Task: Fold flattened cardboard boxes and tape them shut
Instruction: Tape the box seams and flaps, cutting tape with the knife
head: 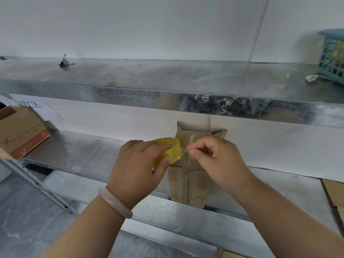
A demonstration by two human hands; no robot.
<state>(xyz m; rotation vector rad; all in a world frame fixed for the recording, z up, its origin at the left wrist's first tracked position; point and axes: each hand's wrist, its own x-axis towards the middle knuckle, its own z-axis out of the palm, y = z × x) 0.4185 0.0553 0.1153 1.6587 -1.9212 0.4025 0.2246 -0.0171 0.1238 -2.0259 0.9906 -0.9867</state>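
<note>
Peeling: tape end (183, 152) was pinched between thumb and forefinger of the right hand (217, 161), stretched taut from the roll (167, 151).
Roll: yellow, clamped in the curled fingers of the left hand (137, 164).
Box (188, 181): stood upright at the front edge of the shelf (93, 151), just behind and below both hands; long axis vertical, right hand nearer.
Writing: roll's print unreadable; sign (31, 105) handwritten, unclear; carton (20, 135) print blurred.
</note>
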